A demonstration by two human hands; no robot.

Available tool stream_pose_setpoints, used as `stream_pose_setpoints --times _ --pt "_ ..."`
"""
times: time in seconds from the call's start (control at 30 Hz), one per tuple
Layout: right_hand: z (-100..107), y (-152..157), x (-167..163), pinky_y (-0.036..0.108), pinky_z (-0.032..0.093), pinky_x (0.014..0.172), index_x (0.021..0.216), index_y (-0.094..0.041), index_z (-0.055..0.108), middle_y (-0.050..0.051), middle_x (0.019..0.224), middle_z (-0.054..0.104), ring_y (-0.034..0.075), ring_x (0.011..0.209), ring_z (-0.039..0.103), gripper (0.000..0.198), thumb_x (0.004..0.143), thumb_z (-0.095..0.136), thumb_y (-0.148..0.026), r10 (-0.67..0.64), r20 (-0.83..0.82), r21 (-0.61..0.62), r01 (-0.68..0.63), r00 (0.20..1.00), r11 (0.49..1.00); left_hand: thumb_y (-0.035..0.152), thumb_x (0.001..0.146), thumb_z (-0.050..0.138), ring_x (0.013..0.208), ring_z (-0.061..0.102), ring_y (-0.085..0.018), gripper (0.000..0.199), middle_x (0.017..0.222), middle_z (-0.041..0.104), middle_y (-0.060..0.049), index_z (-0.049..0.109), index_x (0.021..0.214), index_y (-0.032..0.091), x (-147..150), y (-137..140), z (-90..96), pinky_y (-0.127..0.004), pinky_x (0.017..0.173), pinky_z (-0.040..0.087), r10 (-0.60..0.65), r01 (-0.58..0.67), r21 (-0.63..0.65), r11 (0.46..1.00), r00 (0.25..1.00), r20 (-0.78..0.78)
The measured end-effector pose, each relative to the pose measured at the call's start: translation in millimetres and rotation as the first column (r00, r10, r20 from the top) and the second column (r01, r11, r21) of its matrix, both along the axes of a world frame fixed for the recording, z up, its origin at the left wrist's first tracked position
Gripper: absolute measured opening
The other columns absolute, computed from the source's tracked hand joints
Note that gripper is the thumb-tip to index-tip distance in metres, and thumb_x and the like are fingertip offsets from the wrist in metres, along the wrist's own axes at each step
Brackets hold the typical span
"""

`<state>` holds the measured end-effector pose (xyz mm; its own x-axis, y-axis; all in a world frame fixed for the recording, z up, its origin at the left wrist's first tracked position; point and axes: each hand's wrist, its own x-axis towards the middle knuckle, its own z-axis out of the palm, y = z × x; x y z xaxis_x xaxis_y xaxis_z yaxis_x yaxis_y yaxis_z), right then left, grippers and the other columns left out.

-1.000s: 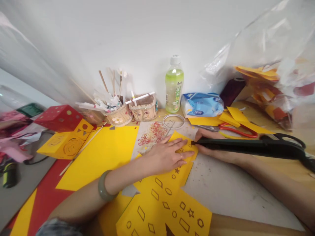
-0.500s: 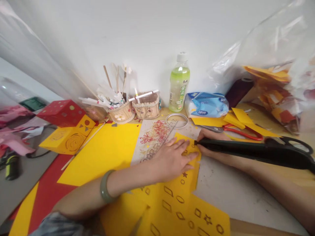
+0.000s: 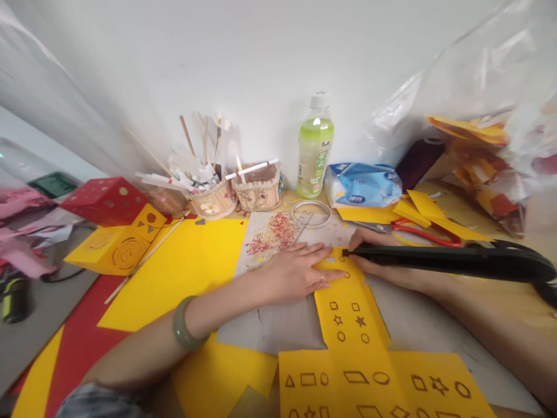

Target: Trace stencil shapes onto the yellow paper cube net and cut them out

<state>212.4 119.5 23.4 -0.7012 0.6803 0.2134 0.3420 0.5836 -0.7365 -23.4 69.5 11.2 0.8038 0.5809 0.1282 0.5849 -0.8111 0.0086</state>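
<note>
My left hand (image 3: 302, 270) lies flat on the upper part of a yellow card (image 3: 348, 328), fingers stretched to the right. The card is cross-shaped, creased, and marked with dark outlines of stars, circles and four-sided shapes; a small cut-out opening shows beside the fingers. At the card's upper right edge, my right hand (image 3: 369, 249) is closed around the front end of a long black tool (image 3: 444, 261), whose kind I cannot make out. Its narrow tip touches or nearly touches a drawn shape. The tool covers part of the right fingers.
Behind the hands stand pen baskets (image 3: 259, 188), a green drink bottle (image 3: 315, 151), a tape ring (image 3: 311, 213) and a blue tissue pack (image 3: 363, 184). Red-handled pliers (image 3: 429, 232) lie right. Left are a red box (image 3: 107, 200), a yellow box (image 3: 115, 249) and yellow sheets (image 3: 183, 264).
The drawn card has turned and straightened, its lower panels swinging right. My left hand has shifted slightly up and its fingers point more to the right. My right hand stays almost in place.
</note>
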Motion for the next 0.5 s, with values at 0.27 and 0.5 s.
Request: stream_pose_setpoints --times 0.27,0.5 --pt "-1.1 -0.9 -1.0 0.027 0.039 0.06 0.08 -0.022 0.05 -0.001 0.073 0.057 0.015 0.067 0.049 0.012 0.085 0.055 -0.032 -0.024 -0.011 0.066 0.025 1.0 0.998 0.034 0.099 0.038 0.13 0.044 -0.026 0.037 0.142 0.043 -0.012 0.049 0.134 0.03 -1.0 -0.9 -0.1 -0.041 0.104 0.04 0.004 -0.004 -0.002 1.0 1.0 0.018" --pt "-3.7 -1.2 -0.8 0.026 0.037 0.058 0.079 -0.022 0.05 -0.002 0.071 0.055 0.014 0.064 0.047 0.011 0.084 0.055 -0.03 -0.027 -0.006 0.081 0.028 1.0 0.996 0.033 0.1 0.036 0.129 0.044 -0.028 0.037 0.142 0.043 -0.014 0.051 0.134 0.029 -1.6 -0.2 -2.3 -0.042 0.103 0.041 -0.007 0.007 0.003 1.0 1.0 0.024"
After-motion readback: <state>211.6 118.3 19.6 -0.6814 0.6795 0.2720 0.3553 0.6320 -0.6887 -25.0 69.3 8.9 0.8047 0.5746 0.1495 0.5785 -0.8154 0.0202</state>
